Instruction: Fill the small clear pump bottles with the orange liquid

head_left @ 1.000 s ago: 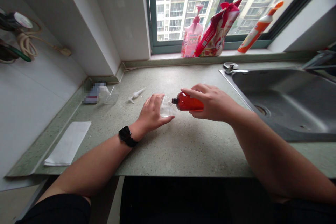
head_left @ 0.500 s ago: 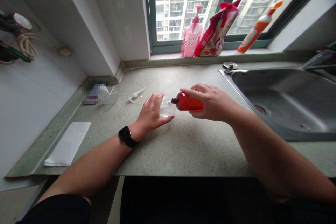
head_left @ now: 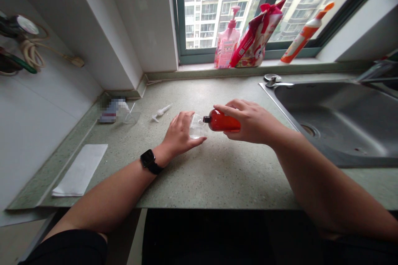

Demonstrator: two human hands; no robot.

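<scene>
My left hand (head_left: 182, 134) is wrapped round a clear, square-sided bottle (head_left: 197, 127) on the counter. In my right hand (head_left: 248, 120) is a reddish-amber bottle (head_left: 222, 121), tipped onto its side with its dark threaded neck pointing left. That neck is right at the mouth of the clear bottle; whether the two touch I cannot tell. Any liquid passing between them is too small to make out. To the left of my left hand, a white pump head (head_left: 162, 111) with its tube lies on the speckled green counter (head_left: 199, 182).
A folded white cloth or paper (head_left: 81, 169) lies at the left. Behind it are a blurred packet (head_left: 110, 109) and a clear plastic piece (head_left: 129, 116). A steel sink (head_left: 336, 120) is on the right. A pink pump bottle (head_left: 226, 47), red bag (head_left: 256, 41) and orange-white bottle (head_left: 303, 37) line the sill.
</scene>
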